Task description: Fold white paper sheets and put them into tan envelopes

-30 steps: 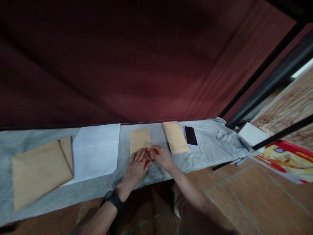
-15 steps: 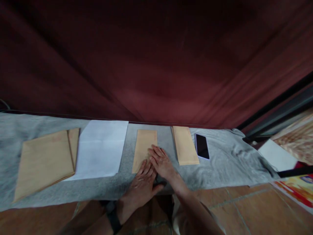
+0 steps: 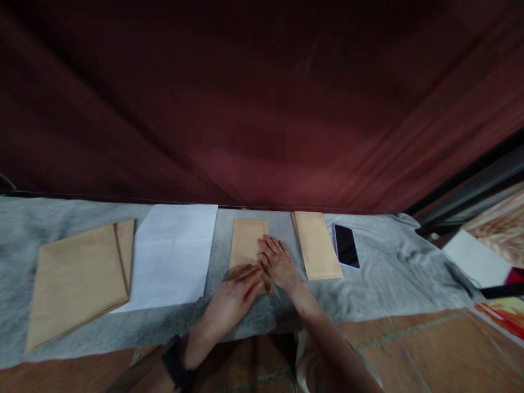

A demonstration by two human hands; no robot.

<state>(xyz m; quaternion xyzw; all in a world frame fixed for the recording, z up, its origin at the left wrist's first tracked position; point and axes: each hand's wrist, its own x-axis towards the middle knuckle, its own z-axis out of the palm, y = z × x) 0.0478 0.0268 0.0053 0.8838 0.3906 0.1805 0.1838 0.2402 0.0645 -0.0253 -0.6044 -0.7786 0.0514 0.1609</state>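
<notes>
A small brown paper envelope [image 3: 248, 237] lies flat on the grey cloth [image 3: 393, 284] in front of me. My right hand [image 3: 280, 266] rests on its right edge, palm down, with the fingers stretched out and side by side. Over the envelope's lower part is my left hand [image 3: 235, 290], slightly blurred, its fingers extended and pointing right and its thumb near them. The two hands almost meet at the fingertips and cover the envelope's lower end. A dark watch [image 3: 176, 360] is on the left wrist.
To the left are a white sheet [image 3: 174, 256] and large brown envelopes [image 3: 77, 273] that overlap it. A stack of small envelopes [image 3: 319, 245] and a phone [image 3: 346, 246] lie right. A dark red curtain [image 3: 278, 136] hangs behind; tiled floor [image 3: 393, 344] shows in front.
My left hand has turned from lying flat on the envelope to a more sideways pose, lower down. My right hand has shifted slightly along the right edge. The whole view has moved a little.
</notes>
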